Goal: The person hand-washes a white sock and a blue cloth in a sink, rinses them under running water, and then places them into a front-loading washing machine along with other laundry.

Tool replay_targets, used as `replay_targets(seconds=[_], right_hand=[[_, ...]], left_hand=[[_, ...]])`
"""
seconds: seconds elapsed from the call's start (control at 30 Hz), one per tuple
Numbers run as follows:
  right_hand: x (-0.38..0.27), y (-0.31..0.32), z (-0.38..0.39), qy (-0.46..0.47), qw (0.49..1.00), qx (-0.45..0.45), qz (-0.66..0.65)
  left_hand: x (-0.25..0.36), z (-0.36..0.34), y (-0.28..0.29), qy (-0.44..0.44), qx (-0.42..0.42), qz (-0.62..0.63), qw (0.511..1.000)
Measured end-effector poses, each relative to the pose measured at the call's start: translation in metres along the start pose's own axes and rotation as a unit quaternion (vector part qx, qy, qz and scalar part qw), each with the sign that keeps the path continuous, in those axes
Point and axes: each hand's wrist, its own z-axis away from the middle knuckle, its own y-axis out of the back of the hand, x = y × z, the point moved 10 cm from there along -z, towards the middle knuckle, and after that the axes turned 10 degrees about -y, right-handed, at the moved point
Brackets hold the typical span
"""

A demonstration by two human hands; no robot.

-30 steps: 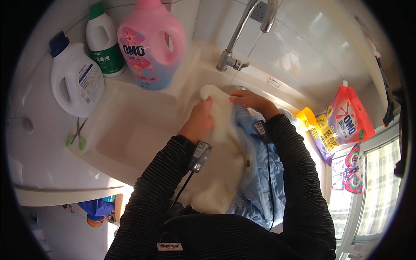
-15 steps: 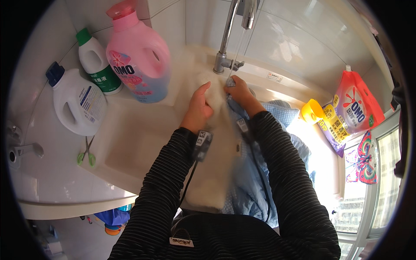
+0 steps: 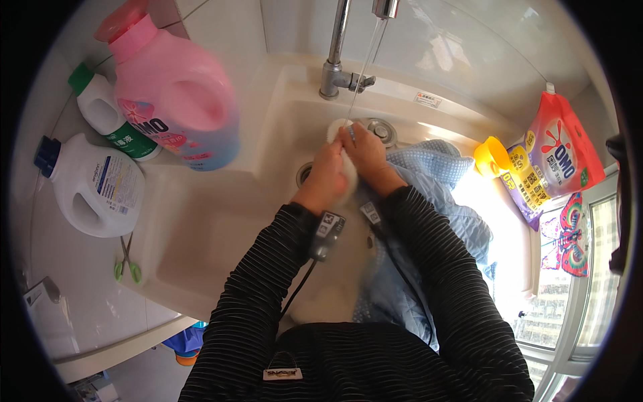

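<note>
Beneath the thin stream from the faucet [image 3: 333, 53], my two hands come together over the sink. Closed fingers of my left hand [image 3: 326, 175] grip a white fluffy cloth [image 3: 347, 175]. My right hand [image 3: 366, 154] is closed on the same cloth near its upper end, close to my left fingers. Part of the cloth is covered by my hands. A light-blue checked, padded fabric [image 3: 429, 175] lies heaped along the sink's right side, partly behind my right forearm, with neither hand on it.
The cream sink [image 3: 201, 221] has two metal drains. On the left stand a pink bottle [image 3: 177, 87], a green-capped bottle [image 3: 107, 110] and a blue-capped white bottle [image 3: 100, 187], with green-handled scissors [image 3: 127, 261] nearby. At right are a yellow cup [image 3: 491, 157] and a red-purple pouch [image 3: 552, 151].
My right hand has left the blue fabric and joined my left hand on the white cloth. The blue fabric now lies lower at right. My view has shifted.
</note>
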Motion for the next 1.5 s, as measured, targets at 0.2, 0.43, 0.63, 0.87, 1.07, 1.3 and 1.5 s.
replay_targets(seconds=[0.2, 0.43, 0.63, 0.87, 1.07, 1.3, 1.5], right_hand=[[-0.018, 0.018, 0.008, 0.041, 0.997, 0.052, 0.048], [-0.007, 0.003, -0.002, 0.043, 0.999, -0.019, 0.012], [0.018, 0.026, -0.011, -0.087, 0.984, 0.045, -0.148], [-0.006, 0.01, -0.005, -0.039, 0.999, 0.025, 0.002], [-0.018, -0.006, -0.006, 0.106, 0.994, -0.034, -0.011], [-0.004, 0.024, -0.008, 0.058, 0.975, -0.012, -0.216], [-0.029, 0.006, 0.007, 0.067, 0.997, 0.001, -0.025]], left_hand=[[-0.011, 0.018, -0.018, 0.137, 0.044, 0.299, 0.943], [-0.003, 0.011, -0.005, 0.083, 0.032, 0.133, 0.987], [0.012, 0.018, -0.003, 0.111, 0.088, 0.181, 0.973], [0.001, 0.015, 0.0, 0.132, 0.125, 0.178, 0.967], [0.006, 0.019, 0.003, 0.113, 0.143, 0.149, 0.972], [0.051, 0.013, -0.005, 0.009, -0.007, -0.146, 0.989], [0.005, 0.005, 0.011, 0.048, 0.178, 0.079, 0.98]])
